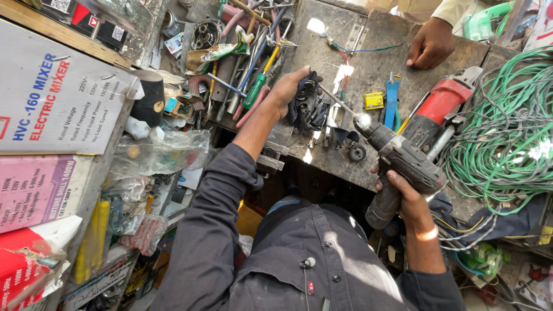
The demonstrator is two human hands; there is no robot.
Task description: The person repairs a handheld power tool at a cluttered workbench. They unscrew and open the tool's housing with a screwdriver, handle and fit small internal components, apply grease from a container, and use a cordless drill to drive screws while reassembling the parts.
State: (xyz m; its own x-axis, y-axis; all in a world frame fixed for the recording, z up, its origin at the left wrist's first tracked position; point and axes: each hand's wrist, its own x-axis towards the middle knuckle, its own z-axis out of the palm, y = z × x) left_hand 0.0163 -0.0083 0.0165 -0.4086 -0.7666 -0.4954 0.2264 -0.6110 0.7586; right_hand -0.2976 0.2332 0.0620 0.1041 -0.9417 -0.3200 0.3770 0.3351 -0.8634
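Note:
My right hand (406,194) grips the handle of a grey power drill (397,164), whose long bit (337,99) points up and left. My left hand (286,88) holds a black machine part (307,102) wrapped partly in dark cloth on the worn workbench (368,63). The bit's tip meets this part. A small black gear (357,152) lies on the bench just below the drill's chuck.
Another person's hand (431,42) rests on the bench's far edge. A red angle grinder (442,106), blue pliers (392,101), a small yellow box (374,100), screwdrivers (253,63) and green wire coils (510,132) crowd the bench. Stacked cartons (49,115) stand at the left.

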